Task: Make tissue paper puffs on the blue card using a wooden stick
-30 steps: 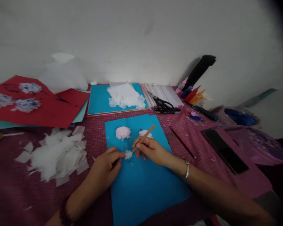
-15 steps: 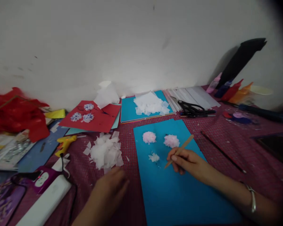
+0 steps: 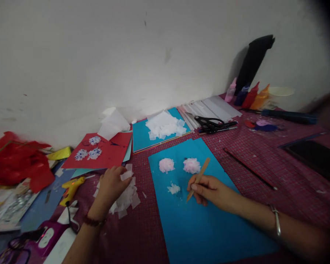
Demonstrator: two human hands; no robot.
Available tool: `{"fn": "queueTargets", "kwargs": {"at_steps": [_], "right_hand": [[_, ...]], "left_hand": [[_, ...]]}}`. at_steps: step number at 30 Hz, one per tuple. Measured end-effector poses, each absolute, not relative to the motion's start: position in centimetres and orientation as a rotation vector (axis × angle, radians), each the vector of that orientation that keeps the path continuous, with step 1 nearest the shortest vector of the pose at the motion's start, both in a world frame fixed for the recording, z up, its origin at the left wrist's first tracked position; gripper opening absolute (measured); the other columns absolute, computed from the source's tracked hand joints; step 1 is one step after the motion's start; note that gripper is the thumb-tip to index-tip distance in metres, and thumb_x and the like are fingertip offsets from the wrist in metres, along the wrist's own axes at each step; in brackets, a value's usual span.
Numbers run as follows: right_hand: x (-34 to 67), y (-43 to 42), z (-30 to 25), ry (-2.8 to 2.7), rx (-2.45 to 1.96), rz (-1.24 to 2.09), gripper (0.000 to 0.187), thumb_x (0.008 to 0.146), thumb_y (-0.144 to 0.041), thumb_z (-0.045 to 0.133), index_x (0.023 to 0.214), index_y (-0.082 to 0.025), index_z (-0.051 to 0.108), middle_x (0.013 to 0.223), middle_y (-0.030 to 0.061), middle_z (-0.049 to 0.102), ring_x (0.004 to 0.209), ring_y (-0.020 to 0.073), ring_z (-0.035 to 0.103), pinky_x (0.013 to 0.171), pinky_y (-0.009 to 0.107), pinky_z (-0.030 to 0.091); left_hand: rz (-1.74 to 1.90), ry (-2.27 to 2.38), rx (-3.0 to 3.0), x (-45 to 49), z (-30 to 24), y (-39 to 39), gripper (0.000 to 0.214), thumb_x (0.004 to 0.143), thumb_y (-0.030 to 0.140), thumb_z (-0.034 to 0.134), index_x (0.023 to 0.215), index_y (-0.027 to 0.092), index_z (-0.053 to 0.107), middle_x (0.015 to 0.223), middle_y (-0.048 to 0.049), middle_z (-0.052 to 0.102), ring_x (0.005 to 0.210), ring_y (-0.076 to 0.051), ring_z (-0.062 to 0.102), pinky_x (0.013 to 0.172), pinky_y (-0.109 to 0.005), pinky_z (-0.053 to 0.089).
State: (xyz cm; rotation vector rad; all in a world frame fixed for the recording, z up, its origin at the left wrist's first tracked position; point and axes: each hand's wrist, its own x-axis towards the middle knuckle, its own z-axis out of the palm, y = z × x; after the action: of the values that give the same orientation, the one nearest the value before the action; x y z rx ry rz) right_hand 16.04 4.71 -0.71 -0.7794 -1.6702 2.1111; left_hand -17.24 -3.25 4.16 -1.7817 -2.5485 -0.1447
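My right hand grips a flat wooden craft stick like a pen, its lower tip just above the blue paper sheet. Left of that tip, a small white tissue-paper tuft stands on the sheet. Two fuller, pale pink tissue puffs sit higher up on it. My left hand is over the loose pile of white tissue-paper squares, covering part of it. Its thumb and fingers are apart, and I see nothing held between them.
Red paper with several blue-specked puffs lies back left. Another white square pile rests on blue sheets, near black scissors. A paintbrush and paint bottles are right; a yellow glue gun and purple socket block left.
My left hand has moved forward from the near edge onto the white tissue pile. My right hand still holds the craft stick over the blue sheet. The view has shifted and tilted slightly.
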Motion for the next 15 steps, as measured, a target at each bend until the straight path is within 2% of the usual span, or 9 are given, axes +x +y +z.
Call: {"fn": "queueTargets", "kwargs": {"at_steps": [3, 6, 15], "right_hand": [[16.1, 4.8, -0.4, -1.672, -0.767, 2.146, 0.028, 0.083, -0.045, 0.053, 0.082, -0.016, 0.054, 0.056, -0.0032, 0.050, 0.046, 0.0083, 0.045, 0.046, 0.021, 0.036], [16.1, 4.9, -0.2, -1.679, -0.761, 2.162, 0.027, 0.083, -0.044, 0.054, 0.082, -0.017, 0.054, 0.056, -0.0031, 0.050, 0.046, 0.0085, 0.045, 0.046, 0.021, 0.036], [16.1, 4.9, -0.5, -1.678, -0.744, 2.168, 0.021, 0.082, -0.039, 0.055, 0.083, -0.018, 0.054, 0.057, -0.0024, 0.051, 0.050, 0.0095, 0.048, 0.047, 0.021, 0.038]], "left_hand": [[-0.108, -2.573, -1.706, -16.8, 3.5, -3.6, 0.024, 0.072, 0.032, 0.058, 0.090, 0.016, 0.063, 0.095, -0.0123, 0.066, 0.092, -0.030, 0.059, 0.079, -0.039, 0.041], [-0.124, -2.596, -1.660, -16.9, 3.0, -3.8, 0.019, 0.077, 0.031, 0.052, 0.086, 0.018, 0.061, 0.093, -0.0104, 0.066, 0.087, -0.026, 0.061, 0.075, -0.035, 0.042], [-0.326, -2.633, -1.711, -18.2, 4.4, -4.8, 0.030, 0.083, 0.042, 0.043, 0.070, 0.019, 0.058, 0.069, -0.0017, 0.063, 0.068, -0.018, 0.060, 0.061, -0.025, 0.043]]}}
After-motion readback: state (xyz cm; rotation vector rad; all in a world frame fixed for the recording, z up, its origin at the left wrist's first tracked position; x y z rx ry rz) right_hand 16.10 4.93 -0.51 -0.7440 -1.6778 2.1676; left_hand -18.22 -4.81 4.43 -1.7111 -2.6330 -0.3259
